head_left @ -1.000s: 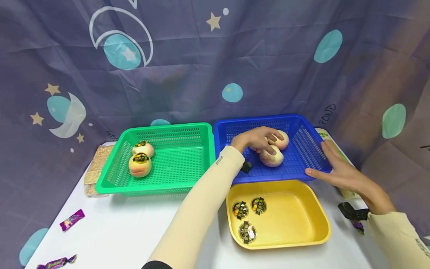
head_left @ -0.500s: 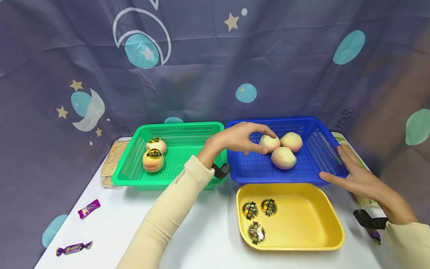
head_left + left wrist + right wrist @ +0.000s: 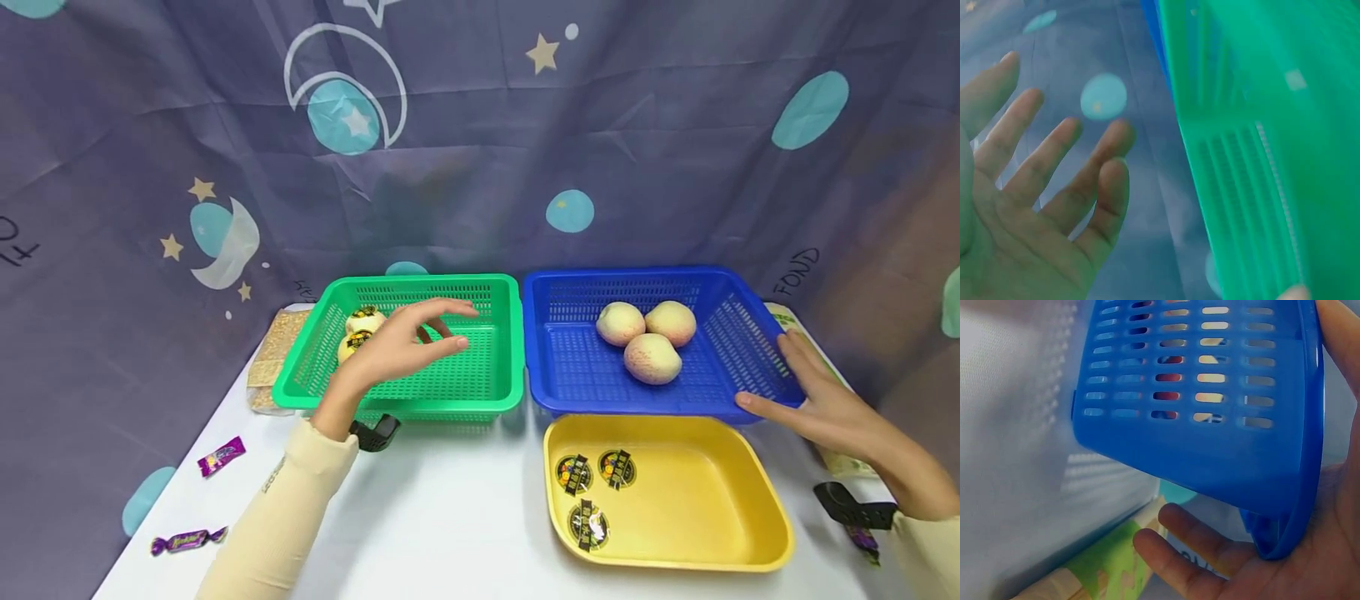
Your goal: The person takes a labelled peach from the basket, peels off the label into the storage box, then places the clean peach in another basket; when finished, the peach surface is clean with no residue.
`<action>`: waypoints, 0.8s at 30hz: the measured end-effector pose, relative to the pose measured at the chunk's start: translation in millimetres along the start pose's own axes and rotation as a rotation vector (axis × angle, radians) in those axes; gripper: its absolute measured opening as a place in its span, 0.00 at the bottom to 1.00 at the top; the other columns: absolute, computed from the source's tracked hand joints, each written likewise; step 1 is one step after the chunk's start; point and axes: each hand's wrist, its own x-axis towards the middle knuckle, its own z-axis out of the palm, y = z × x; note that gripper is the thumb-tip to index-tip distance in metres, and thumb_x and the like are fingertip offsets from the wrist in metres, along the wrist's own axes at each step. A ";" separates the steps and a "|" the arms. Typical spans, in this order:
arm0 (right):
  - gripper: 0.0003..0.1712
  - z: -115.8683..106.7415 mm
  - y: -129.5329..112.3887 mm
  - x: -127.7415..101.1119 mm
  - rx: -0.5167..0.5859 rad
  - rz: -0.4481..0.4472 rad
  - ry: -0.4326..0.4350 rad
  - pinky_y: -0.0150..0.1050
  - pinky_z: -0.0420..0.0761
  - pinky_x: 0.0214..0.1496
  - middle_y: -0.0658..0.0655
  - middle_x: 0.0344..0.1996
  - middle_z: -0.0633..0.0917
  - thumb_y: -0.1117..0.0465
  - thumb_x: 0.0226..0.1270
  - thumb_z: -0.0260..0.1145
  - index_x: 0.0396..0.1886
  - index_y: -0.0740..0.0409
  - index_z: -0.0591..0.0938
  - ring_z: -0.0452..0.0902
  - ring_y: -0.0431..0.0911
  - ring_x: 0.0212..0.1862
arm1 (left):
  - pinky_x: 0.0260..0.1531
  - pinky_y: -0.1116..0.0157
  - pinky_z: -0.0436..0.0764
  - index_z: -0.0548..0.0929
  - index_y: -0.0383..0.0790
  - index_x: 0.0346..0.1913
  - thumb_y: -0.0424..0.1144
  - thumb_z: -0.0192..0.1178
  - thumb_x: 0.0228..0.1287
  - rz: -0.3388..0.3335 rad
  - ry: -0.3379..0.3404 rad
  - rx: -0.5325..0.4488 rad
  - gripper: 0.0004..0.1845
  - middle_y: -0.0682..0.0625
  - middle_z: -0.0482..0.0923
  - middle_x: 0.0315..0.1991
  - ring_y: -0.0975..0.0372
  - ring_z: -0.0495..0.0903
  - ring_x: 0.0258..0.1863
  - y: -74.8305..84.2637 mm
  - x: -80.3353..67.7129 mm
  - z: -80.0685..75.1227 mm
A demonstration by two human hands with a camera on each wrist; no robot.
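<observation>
My left hand (image 3: 408, 342) hovers over the green basket (image 3: 510, 350), holding nothing, its fingers spread. Two peaches with black-and-gold stickers sit at that basket's left, partly hidden by the hand; the rear peach (image 3: 365, 321) shows best. In the left wrist view the left palm (image 3: 1029, 231) is bare beside the green wall. My right hand (image 3: 817, 408) rests against the front right corner of the blue basket (image 3: 577, 400), thumb at the front rim and straight fingers (image 3: 1179, 569) along the outside. Three peaches without visible stickers, one nearest the front (image 3: 652, 359), lie in the blue basket.
A yellow tray (image 3: 690, 508) stands in front of the blue basket, with three round stickers (image 3: 573, 475) on its left side. Purple-wrapped candies (image 3: 187, 540) lie on the white table. Packets flank the baskets: a grain bag (image 3: 277, 358) left, a green one (image 3: 1110, 562) right.
My left hand has let go of a peach in the blue basket, moving left over the green basket. The view has turned left. My right hand stays at the blue basket's corner.
</observation>
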 end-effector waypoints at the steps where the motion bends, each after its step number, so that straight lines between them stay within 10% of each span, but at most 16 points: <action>1: 0.64 0.4 0.0 0.4 -0.001 -0.003 -0.001 0.80 0.28 0.68 0.63 0.78 0.18 0.41 0.72 0.62 0.79 0.63 0.26 0.14 0.71 0.78 | 0.50 0.56 0.81 0.80 0.59 0.65 0.47 0.65 0.70 -0.011 0.036 -0.001 0.22 0.61 0.74 0.69 0.61 0.82 0.52 -5.1 -8.9 -3.5; 7: 0.65 2.4 1.8 2.3 -0.017 -0.010 0.007 0.81 0.31 0.67 0.65 0.78 0.19 0.42 0.71 0.63 0.80 0.63 0.27 0.17 0.74 0.77 | 0.68 0.42 0.68 0.78 0.59 0.68 0.47 0.66 0.69 -0.094 0.251 0.033 0.25 0.57 0.69 0.75 0.54 0.66 0.74 -32.4 -62.0 -20.6; 14: 0.64 4.0 4.6 1.1 -0.025 -0.016 0.035 0.80 0.29 0.68 0.66 0.78 0.21 0.42 0.71 0.63 0.80 0.64 0.27 0.18 0.75 0.77 | 0.72 0.33 0.54 0.77 0.44 0.69 0.44 0.66 0.67 -0.115 0.434 0.157 0.28 0.43 0.68 0.75 0.43 0.59 0.77 -67.3 -110.4 -26.7; 24: 0.60 3.5 4.4 2.1 -0.086 0.033 0.090 0.83 0.34 0.66 0.71 0.78 0.24 0.39 0.74 0.58 0.80 0.67 0.31 0.23 0.80 0.75 | 0.62 0.33 0.56 0.62 0.42 0.78 0.59 0.60 0.69 -0.383 0.529 0.423 0.42 0.38 0.63 0.76 0.36 0.53 0.77 -101.5 -149.3 -21.3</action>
